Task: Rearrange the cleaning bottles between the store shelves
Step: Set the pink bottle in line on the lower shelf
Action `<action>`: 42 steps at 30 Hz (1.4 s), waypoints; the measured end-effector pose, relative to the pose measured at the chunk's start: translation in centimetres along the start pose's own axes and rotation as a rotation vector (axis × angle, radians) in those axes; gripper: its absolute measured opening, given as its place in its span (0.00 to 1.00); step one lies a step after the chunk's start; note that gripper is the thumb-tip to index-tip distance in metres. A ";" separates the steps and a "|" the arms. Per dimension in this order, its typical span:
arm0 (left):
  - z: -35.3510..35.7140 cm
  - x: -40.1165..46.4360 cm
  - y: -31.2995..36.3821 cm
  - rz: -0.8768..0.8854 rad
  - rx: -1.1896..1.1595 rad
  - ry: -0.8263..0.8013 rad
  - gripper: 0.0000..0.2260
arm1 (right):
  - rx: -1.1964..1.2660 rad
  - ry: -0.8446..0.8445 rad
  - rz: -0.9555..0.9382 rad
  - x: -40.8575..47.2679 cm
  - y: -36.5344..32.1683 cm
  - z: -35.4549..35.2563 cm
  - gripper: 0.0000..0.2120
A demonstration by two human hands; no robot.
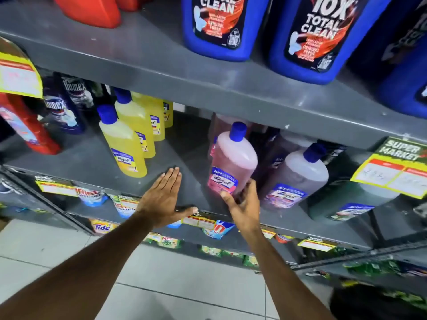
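A pink Lizol bottle (233, 160) with a blue cap stands at the front of the grey middle shelf (92, 165). My right hand (242, 204) touches its lower part, fingers loosely curled around the base. My left hand (164, 197) is flat and open over the bare gap of shelf left of the pink bottle, holding nothing. A row of yellow Lizol bottles (123, 144) runs back on the left of the gap. A purple-labelled bottle (298, 174) and a green one (346, 199) stand to the right.
Large blue Total Clean jugs (318, 35) and a red jug (92, 10) sit on the upper shelf. Dark Domex bottles (64, 107) and a red bottle (25, 125) stand far left. Yellow price tags (392, 174) hang from shelf edges. Detergent packets fill lower shelves; tiled floor below.
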State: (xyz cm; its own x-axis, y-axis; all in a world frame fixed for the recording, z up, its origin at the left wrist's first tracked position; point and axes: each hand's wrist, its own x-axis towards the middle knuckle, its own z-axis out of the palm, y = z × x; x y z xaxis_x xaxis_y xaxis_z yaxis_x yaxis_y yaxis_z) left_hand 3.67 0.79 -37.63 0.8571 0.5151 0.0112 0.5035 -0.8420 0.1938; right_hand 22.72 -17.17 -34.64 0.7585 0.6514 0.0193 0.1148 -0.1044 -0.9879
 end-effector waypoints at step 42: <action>0.4 0.3 -0.5 -0.014 -0.001 -0.042 0.56 | -0.081 -0.140 0.049 2.1 1.3 0.2 0.34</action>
State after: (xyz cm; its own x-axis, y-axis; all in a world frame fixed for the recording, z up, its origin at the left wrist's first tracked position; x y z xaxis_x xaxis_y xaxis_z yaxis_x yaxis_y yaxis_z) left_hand 3.74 1.28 -38.12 0.8536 0.5199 -0.0330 0.5157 -0.8343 0.1951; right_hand 24.29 -15.79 -35.89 0.6684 0.7418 -0.0556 0.1356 -0.1950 -0.9714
